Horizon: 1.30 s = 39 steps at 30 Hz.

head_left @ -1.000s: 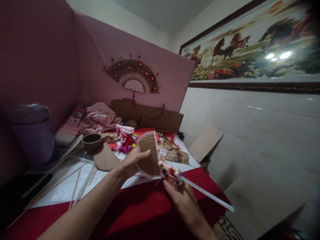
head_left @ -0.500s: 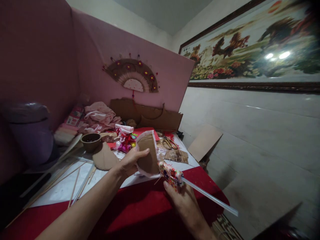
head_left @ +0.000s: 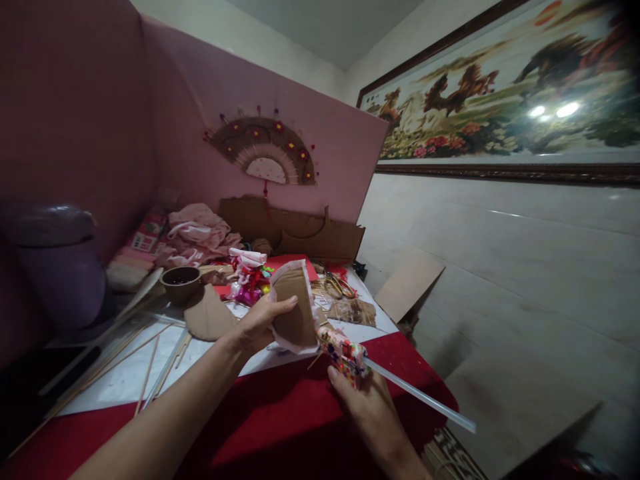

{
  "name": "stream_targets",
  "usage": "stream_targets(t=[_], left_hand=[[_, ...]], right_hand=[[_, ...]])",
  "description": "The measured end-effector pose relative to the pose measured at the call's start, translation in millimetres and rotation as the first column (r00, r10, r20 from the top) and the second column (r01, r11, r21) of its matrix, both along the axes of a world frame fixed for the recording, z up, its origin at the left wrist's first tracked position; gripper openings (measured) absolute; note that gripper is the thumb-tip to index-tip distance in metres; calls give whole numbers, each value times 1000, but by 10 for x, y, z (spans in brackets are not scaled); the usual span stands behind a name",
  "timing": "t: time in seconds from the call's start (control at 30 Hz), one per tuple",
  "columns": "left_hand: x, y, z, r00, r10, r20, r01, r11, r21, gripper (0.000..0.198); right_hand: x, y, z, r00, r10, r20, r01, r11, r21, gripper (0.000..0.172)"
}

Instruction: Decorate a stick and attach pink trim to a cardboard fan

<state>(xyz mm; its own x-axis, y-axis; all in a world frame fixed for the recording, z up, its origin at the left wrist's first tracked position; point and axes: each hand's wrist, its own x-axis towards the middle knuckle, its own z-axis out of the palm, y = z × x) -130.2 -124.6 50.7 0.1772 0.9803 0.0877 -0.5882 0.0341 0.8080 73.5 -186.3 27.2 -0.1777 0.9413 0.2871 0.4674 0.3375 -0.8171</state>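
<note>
My left hand [head_left: 257, 323] grips a fan-shaped brown cardboard piece [head_left: 296, 308] edged with pale fabric, holding it upright above the table. My right hand [head_left: 367, 403] is closed round a glue gun [head_left: 341, 351] wrapped in colourful patterned tape. A long clear glue stick [head_left: 420, 397] juts from its back towards the right. The gun's nozzle touches the lower right edge of the cardboard piece.
A table with a red cloth [head_left: 280, 427] carries a white board [head_left: 125, 373], thin wooden sticks [head_left: 150, 373], a brown bowl [head_left: 181, 282], another cardboard fan piece [head_left: 207, 317], bright ribbons [head_left: 250, 277], scissors [head_left: 339, 285] and pink cloth [head_left: 197, 233]. A decorated fan [head_left: 263, 148] hangs on the pink backdrop.
The glue gun has edged slightly along the lower edge of the cardboard piece; both hands stay almost where they were.
</note>
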Motion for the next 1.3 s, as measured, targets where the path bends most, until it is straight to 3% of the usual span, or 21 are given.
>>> stream_targets(t=[0.2,0.4,0.53,0.8,1.3], left_hand=[[24,-26,7,1000,5,-10,-5,1000,-18,35],[-19,1,14,1000,28,14,-27,999,-32,36],[-28,5,45,997,72,10,-71,995,-76,35],[-12,5,36,999,35,26,-34,997,-64,32],[-7,14,23,998,50,41,-48,998,-52,43]], right_hand=[[-103,39,134,998,26,-60,-23,999,46,28],[-54,-24,41,999,33,-12,-33,998,-45,28],[-9,-46,23,1000,8,-25,-9,1000,-16,30],[-62,-19,98,996,28,-88,-25,999,32,28],[-82,7,93,999,12,-49,-9,998,59,29]])
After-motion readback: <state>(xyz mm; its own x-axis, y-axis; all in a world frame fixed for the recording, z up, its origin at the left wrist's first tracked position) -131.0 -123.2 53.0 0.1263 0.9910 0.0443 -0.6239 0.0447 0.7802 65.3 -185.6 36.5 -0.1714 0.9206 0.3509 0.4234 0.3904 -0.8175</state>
